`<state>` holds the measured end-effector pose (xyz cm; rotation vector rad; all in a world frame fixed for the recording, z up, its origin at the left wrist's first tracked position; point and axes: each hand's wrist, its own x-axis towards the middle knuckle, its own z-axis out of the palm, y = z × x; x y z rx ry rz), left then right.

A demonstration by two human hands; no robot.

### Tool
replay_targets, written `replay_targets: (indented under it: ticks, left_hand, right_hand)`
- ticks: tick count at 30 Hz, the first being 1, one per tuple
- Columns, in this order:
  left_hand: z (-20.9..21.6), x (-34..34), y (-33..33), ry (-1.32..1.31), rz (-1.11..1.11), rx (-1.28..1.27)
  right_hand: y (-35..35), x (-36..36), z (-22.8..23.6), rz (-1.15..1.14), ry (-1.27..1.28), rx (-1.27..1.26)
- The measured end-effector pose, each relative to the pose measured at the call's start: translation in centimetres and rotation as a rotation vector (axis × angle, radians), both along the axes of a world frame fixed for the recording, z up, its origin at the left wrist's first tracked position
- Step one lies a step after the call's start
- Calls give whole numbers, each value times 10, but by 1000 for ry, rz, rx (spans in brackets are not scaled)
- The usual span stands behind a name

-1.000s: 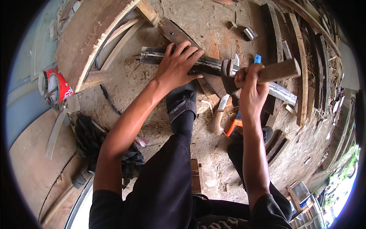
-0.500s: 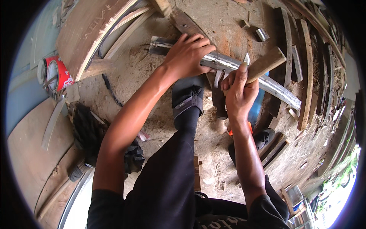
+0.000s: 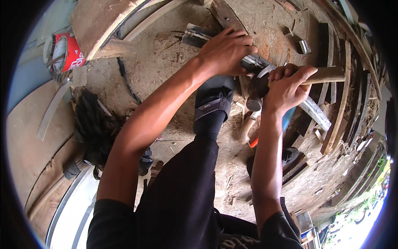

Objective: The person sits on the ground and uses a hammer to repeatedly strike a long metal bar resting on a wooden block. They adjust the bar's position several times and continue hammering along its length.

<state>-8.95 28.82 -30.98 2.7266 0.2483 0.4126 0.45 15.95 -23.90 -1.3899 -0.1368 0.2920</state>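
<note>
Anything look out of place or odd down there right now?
Yes: a wooden-handled blade lies loose on the littered floor near the left shoe, seemingly an awkward spot while the right hand holds a hammer.

Passable floor between cord and hands, hammer across bar, timber strips crowding right

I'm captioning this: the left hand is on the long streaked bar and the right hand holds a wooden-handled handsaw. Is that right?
Not quite: the right hand holds a wooden-handled claw hammer, not a handsaw; the head view shows its claw and round face. The left hand is on the long streaked bar, as you say.
</note>
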Motion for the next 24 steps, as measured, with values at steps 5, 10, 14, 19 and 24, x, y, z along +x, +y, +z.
replay_targets:
  ticks: [5, 10, 14, 19, 24]
  left_hand:
    - [-2, 0, -3, -18, 10, -22]
    - [-6, 0, -2, -89, 3, -20]
    - [-3, -1, -2, -112, 12, -27]
    - [-1, 3, -4, -70, 36, -75]
    - [0, 0, -3, -66, 38, -83]
  right_hand:
    - [-10, 6, -9, 125, -33, 55]
    - [-15, 20, -8, 238, -74, 11]
    - [-17, 38, -4, 309, -24, -11]
    - [-27, 46, -1, 354, 60, -10]
    - [-51, 29, 12, 356, 64, -121]
